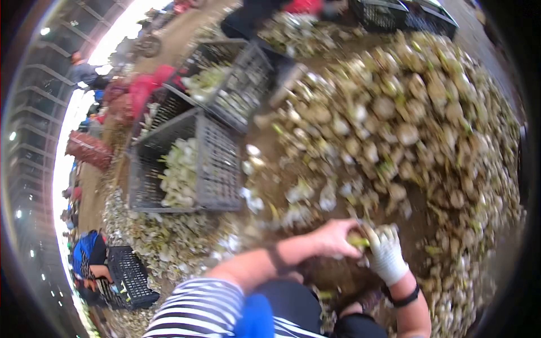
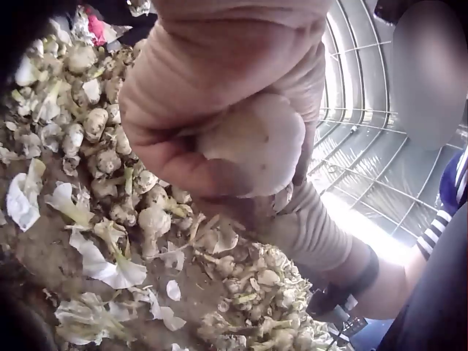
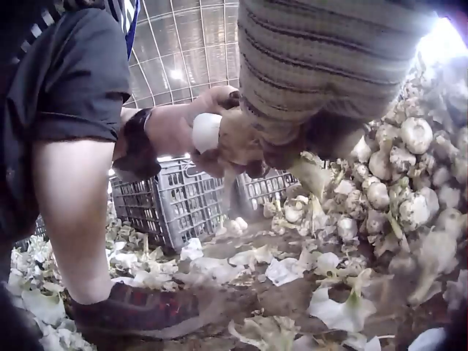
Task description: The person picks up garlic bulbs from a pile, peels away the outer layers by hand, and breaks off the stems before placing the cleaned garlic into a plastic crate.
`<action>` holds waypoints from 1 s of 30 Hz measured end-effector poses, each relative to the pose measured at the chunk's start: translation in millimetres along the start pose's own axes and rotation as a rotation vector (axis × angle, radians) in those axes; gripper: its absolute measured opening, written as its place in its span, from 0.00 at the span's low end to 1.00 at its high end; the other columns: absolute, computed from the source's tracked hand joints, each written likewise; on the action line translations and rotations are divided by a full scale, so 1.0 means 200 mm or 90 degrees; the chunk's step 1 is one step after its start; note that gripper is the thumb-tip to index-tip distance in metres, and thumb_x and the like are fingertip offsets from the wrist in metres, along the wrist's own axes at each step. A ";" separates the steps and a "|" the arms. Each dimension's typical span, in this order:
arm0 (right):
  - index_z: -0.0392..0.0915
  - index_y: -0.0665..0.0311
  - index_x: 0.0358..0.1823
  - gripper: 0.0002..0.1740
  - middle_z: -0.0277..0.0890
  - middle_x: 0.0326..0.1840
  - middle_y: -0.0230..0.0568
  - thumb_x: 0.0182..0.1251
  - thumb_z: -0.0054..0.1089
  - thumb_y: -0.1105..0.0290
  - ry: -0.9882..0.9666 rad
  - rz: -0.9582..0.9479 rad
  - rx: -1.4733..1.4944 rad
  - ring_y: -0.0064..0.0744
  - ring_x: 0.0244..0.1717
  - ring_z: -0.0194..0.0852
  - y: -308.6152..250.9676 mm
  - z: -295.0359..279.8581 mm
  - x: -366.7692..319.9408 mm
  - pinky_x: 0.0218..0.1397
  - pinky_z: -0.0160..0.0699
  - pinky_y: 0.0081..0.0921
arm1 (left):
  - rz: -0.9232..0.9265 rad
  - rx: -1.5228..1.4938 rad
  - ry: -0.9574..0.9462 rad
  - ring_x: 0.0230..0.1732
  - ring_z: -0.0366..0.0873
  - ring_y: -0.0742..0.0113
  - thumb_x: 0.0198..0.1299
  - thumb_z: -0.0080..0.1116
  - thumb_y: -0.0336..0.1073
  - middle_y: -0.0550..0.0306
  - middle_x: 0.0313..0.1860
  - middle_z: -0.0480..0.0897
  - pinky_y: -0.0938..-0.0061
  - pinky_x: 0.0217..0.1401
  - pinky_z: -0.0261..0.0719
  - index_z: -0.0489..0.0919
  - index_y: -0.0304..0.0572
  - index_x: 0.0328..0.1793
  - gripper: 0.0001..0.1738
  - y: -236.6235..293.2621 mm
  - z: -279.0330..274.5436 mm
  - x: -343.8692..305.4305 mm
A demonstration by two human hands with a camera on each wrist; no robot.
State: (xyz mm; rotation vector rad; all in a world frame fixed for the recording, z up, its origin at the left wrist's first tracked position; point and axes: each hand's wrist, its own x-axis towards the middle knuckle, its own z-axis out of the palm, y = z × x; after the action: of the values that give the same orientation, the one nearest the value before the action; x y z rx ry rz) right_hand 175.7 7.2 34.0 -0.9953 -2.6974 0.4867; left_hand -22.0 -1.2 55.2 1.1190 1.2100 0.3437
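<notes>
A white bulb (image 2: 256, 142) is gripped in the bare left hand (image 1: 335, 236), the fingers and thumb curled round it, and is held above the dirt ground (image 3: 292, 292) in front of the knees. The gloved right hand (image 1: 386, 254) is pressed against the bulb's stalk end; whether it grasps the bulb cannot be told. A large heap of bulbs (image 1: 406, 112) is seen just beyond the hands, and a grey crate (image 1: 217, 163) partly filled with bulbs is set to the left.
</notes>
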 end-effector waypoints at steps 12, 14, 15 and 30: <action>0.60 0.69 0.62 0.45 0.73 0.32 0.48 0.38 0.68 0.63 0.056 0.016 0.057 0.52 0.32 0.69 0.06 0.08 -0.04 0.36 0.65 0.42 | 0.067 0.035 -0.036 0.39 0.73 0.71 0.37 0.69 0.37 0.57 0.38 0.79 0.75 0.48 0.71 0.73 0.37 0.52 0.32 -0.15 0.03 0.12; 0.62 0.69 0.60 0.42 0.74 0.33 0.49 0.39 0.67 0.64 0.025 0.026 0.104 0.52 0.31 0.70 0.07 0.11 -0.04 0.38 0.66 0.43 | 0.059 0.065 -0.052 0.40 0.74 0.71 0.37 0.69 0.38 0.57 0.40 0.80 0.75 0.48 0.71 0.73 0.38 0.54 0.33 -0.09 0.04 0.08; 0.64 0.68 0.58 0.40 0.75 0.32 0.50 0.39 0.66 0.64 0.045 0.018 0.076 0.52 0.31 0.71 0.06 0.12 -0.06 0.39 0.67 0.43 | 0.067 0.088 -0.055 0.41 0.75 0.72 0.38 0.69 0.39 0.57 0.41 0.80 0.75 0.49 0.72 0.73 0.39 0.55 0.33 -0.07 0.04 0.06; 0.66 0.64 0.62 0.35 0.68 0.33 0.40 0.45 0.58 0.71 0.304 0.048 -0.127 0.44 0.39 0.67 0.07 0.00 0.07 0.52 0.64 0.42 | -0.122 -0.577 0.010 0.35 0.75 0.69 0.56 0.59 0.49 0.60 0.40 0.78 0.71 0.37 0.74 0.75 0.46 0.51 0.21 -0.09 0.09 0.14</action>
State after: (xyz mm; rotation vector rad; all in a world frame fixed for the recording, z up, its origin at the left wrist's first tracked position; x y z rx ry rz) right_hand 172.5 26.6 31.1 -1.1019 -2.3126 -0.0174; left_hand -0.8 1.8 24.0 0.2159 0.9865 0.6655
